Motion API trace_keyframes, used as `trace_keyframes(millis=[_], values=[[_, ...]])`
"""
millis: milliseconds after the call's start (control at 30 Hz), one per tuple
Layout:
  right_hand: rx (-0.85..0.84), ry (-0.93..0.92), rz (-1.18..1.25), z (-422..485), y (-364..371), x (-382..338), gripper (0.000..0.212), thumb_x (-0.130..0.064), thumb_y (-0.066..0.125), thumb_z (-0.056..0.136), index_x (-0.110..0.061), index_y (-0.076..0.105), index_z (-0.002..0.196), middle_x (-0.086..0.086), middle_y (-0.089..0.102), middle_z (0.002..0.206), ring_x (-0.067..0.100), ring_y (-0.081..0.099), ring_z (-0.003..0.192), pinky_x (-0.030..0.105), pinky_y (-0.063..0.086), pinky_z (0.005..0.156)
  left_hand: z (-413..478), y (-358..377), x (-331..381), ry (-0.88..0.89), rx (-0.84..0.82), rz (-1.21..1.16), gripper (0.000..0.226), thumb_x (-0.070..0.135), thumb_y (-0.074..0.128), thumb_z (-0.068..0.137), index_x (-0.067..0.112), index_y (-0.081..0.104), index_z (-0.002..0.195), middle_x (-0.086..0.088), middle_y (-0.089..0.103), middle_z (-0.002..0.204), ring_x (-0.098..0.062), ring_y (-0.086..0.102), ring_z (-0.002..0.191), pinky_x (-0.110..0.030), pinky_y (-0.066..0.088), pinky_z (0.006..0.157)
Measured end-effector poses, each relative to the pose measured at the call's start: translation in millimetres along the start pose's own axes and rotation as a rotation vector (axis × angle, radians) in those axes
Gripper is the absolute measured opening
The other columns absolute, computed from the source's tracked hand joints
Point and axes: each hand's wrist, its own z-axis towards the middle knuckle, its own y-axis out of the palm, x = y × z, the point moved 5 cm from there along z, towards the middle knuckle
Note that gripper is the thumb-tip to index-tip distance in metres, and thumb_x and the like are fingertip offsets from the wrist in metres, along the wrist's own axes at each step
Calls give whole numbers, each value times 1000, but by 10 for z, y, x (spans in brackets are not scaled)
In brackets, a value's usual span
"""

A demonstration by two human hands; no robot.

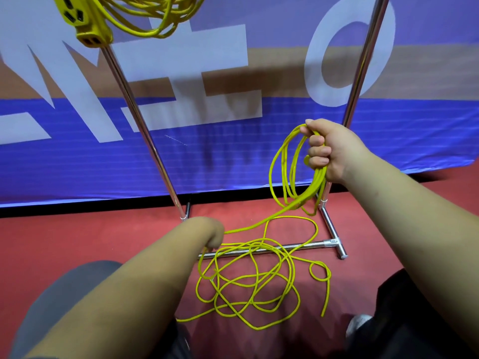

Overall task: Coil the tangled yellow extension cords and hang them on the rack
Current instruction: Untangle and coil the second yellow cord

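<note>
The right hand (326,151) clenches loops of yellow extension cord (313,186) at right centre; the left hand (210,233) grips its strand below. The rest lies tangled on the red floor (77,242), and a coiled cord (153,15) hangs upper left on the rack (142,125).

The left hand (210,233) and right hand (330,151) grip yellow cord (315,186).

Right hand (330,151) raised, fisted round cord (315,185) loops; left hand (207,233) low, gripping cord

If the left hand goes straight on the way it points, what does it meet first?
The left hand meets the yellow cord at its fingers; beyond, probably the red floor, though depth is unclear.
</note>
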Motion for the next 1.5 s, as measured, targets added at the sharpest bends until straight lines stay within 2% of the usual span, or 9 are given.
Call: trace_keyframes(millis=[200, 300, 600, 800, 900, 1067, 1200, 1367, 1500], values=[[9, -87, -95, -48, -70, -90, 29, -43, 69, 100, -14, 70, 102, -7, 36, 57, 6, 24, 39, 22, 20, 35, -199, -176, -343, -120, 5, -854, 57, 59, 50, 102, 3, 59, 104, -10, 73, 87, -30, 71, 73, -41, 64, 70], [5, -151, -191, -55, -48, -92, 24, -38, 67, 101, -15, 71, 101, -4, 39, 57, 10, 27, 39, 22, 24, 37, -450, -472, -273, -33, 115, -1244, 47, 53, 59, 99, 6, 54, 98, -8, 63, 82, -26, 76, 69, -35, 63, 54], [-75, -108, -429, -74, 160, 325, 17, -27, 66, 102, -14, 69, 113, 7, 82, 104, 16, 67, 68, 29, 53, 54, -1125, -1164, 71, 463, 53, -2043, 14, 9, 52, 106, -3, 58, 103, -17, 75, 86, -24, 78, 76, -40, 64, 78], [-277, 58, -292, -167, 399, 723, 18, -28, 59, 108, -20, 62, 124, 21, 79, 109, 34, 80, 91, 44, 65, 76, -1182, -1461, 84, 599, 146, -2472, 13, 1, 48, 107, 1, 60, 113, -18, 75, 95, -30, 76, 73, -24, 60, 52], [-290, 66, -288, -189, 468, 807, 19, -29, 55, 110, -15, 59, 123, 15, 76, 87, 34, 75, 75, 47, 63, 76, -1061, -1405, 16, 497, 206, -2547, 10, 1, 51, 106, -3, 59, 106, -18, 75, 77, -32, 74, 57, -26, 59, 49], [-276, 21, -307, -224, 501, 807, 24, -36, 55, 110, -15, 59, 100, 5, 55, 70, 19, 49, 50, 34, 51, 55, -768, -1204, -261, 175, 417, -2218, 31, 31, 68, 100, 1, 64, 107, -12, 77, 75, -23, 77, 60, -26, 59, 48], [-219, 38, -217, -228, 492, 714, 37, -50, 51, 109, -15, 57, 97, -3, 46, 64, 12, 36, 46, 25, 37, 46, -720, -1100, -292, -67, 492, -1691, 63, 58, 42, 106, 1, 68, 104, -8, 79, 90, -17, 76, 59, -19, 49, 38], [-146, 11, -109, -138, 415, 592, 29, -43, 61, 107, -17, 58, 92, -3, 45, 64, 11, 36, 43, 23, 35, 42, -711, -946, -191, -134, 282, -1143, 38, 21, 30, 107, 5, 63, 97, -8, 71, 74, -18, 68, 54, -21, 48, 48], [-119, 3, -33, -89, 402, 460, 22, -28, 60, 106, -17, 59, 87, -4, 51, 63, 8, 35, 39, 21, 32, 38, -517, -560, 147, 42, -40, -570, 37, 27, 51, 106, 7, 55, 137, -9, 74, 118, -25, 70, 88, -38, 60, 80]])
